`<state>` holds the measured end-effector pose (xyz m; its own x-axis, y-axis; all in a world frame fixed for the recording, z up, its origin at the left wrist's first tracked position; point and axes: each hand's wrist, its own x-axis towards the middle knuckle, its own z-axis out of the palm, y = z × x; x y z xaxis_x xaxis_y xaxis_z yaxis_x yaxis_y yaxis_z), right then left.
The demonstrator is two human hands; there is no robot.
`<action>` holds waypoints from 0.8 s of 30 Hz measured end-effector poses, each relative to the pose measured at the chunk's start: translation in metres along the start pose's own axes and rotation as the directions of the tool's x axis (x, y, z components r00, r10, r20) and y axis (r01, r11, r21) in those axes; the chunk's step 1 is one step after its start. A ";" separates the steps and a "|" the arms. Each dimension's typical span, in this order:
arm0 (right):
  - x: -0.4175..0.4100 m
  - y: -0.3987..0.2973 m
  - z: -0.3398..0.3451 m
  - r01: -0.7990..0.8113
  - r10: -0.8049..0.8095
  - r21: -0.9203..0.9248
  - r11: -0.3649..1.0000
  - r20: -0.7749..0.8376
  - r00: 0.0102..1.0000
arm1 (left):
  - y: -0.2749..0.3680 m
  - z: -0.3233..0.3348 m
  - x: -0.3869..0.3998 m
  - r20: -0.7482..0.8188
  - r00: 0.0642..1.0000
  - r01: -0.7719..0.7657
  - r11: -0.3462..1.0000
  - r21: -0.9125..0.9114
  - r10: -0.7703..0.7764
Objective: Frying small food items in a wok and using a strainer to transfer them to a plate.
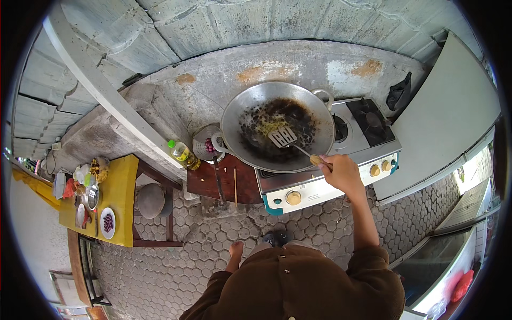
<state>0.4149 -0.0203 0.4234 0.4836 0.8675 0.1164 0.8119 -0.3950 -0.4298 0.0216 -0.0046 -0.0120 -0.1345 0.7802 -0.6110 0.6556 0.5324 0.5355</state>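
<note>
My right hand (pixel 341 172) grips the wooden handle of a slotted metal spatula (pixel 282 137). The spatula's blade rests in a large metal wok (pixel 240 108) that sits on the left side of a gas stove (pixel 324 192). Dark residue covers the wok's bottom, with a small yellowish patch of food or oil beside the blade. My left hand (pixel 236 249) hangs low by my side, away from the stove; its fingers are too small to make out.
Left of the wok, a strainer (pixel 202 146) holds small purple-red shallots or similar, near an oil bottle (pixel 184 155). A dark stick and a thin wooden one (pixel 235 186) lie on a red-brown table (pixel 248 184). The yellow table (pixel 120 192) bears a white plate (pixel 107 236) and bowls.
</note>
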 end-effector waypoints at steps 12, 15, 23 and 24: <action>-0.002 -0.004 0.007 0.087 -0.087 -0.031 0.996 0.018 0.996 | -0.030 -0.001 0.008 0.001 0.999 0.047 0.999 -0.007 -0.047; 0.000 -0.006 0.005 0.012 -0.012 -0.061 0.998 0.011 1.000 | -0.031 -0.001 0.012 -0.009 0.999 0.053 0.999 0.006 -0.053; 0.006 0.002 0.024 0.137 -0.140 -0.049 0.989 -0.050 0.989 | 0.007 -0.004 -0.007 0.041 0.996 0.083 0.996 0.036 -0.084; 0.001 -0.002 0.019 0.147 -0.147 -0.032 0.989 -0.014 0.989 | 0.004 -0.004 -0.006 0.039 0.996 0.078 0.997 0.006 -0.078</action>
<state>0.4075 -0.0130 0.4069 0.3634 0.9118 0.1911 0.8843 -0.2730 -0.3788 0.0223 -0.0055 -0.0040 -0.1561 0.7227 -0.6733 0.6478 0.5895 0.4826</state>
